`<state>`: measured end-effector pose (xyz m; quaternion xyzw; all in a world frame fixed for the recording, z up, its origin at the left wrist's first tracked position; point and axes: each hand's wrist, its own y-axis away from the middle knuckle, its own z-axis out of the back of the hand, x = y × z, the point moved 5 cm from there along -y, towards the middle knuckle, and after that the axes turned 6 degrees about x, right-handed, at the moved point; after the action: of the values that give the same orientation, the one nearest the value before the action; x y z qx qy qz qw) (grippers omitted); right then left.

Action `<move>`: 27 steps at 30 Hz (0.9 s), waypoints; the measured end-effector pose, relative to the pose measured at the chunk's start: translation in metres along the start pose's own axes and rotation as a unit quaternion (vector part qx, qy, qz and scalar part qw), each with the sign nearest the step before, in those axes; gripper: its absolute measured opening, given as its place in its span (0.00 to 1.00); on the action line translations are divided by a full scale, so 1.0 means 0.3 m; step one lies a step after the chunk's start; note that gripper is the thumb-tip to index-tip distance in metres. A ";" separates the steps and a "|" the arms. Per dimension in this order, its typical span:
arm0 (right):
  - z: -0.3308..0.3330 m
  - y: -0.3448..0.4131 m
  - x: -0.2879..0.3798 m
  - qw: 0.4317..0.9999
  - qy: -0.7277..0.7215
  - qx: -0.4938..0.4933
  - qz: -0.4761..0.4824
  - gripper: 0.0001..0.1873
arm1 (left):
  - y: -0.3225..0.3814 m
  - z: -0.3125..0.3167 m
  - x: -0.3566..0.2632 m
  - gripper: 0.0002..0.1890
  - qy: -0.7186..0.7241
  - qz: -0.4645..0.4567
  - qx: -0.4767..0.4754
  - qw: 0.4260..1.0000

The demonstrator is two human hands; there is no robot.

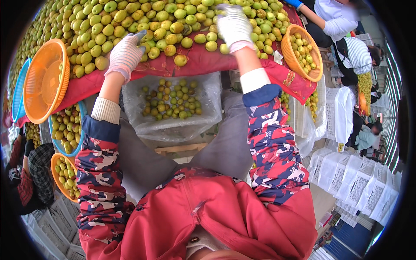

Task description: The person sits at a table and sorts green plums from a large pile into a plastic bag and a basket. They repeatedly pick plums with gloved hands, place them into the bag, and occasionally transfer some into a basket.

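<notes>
A large heap of green and yellow-brown jujubes [162, 34] covers the sorting surface before me. My left hand [125, 57], in a striped knit glove with grey fingertips, reaches over the heap's near edge. Its thumb and index finger are apart beside several fruits; the palm is hidden. My right hand [234, 27], in a matching glove, is farther out over the fruit to the right. Motion blurs its fingers, and I cannot tell whether they grip a fruit. Between my knees, a crate lined with clear plastic [208, 107] holds jujubes of similar colours.
Red cloth [195, 63] edges the surface. An orange basket [45, 81] tilts at left, above a blue basket of browner fruit [83, 130] and another orange basket [55, 169]. At right leans a filled orange basket [320, 70]. Lined crates [351, 182] and other people [334, 19] are beyond.
</notes>
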<state>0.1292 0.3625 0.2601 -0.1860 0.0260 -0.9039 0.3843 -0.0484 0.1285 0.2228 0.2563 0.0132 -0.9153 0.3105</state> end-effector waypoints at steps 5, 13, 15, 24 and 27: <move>0.011 -0.002 -0.299 0.969 -0.043 0.124 -0.209 0.29 | 0.012 0.010 0.002 0.25 -0.002 -0.040 -0.047 0.998; -0.172 0.104 0.047 0.980 0.032 0.195 0.016 0.34 | -0.006 -0.001 -0.010 0.25 -0.011 -0.023 -0.023 0.999; -0.202 0.109 0.109 0.969 0.048 0.236 0.058 0.32 | -0.009 -0.003 -0.017 0.25 -0.021 -0.029 -0.027 0.999; 0.049 -0.081 -0.399 0.983 -0.069 -0.023 -0.168 0.32 | 0.004 -0.006 0.017 0.25 -0.015 -0.028 -0.027 0.999; -0.024 -0.076 -0.459 0.976 0.037 0.076 -0.199 0.35 | 0.005 -0.009 0.026 0.25 -0.009 -0.012 -0.002 1.000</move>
<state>0.1987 0.4749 0.2141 -0.1241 -0.0665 -0.9677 0.2089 -0.0515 0.1234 0.2171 0.2475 0.0150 -0.9212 0.2999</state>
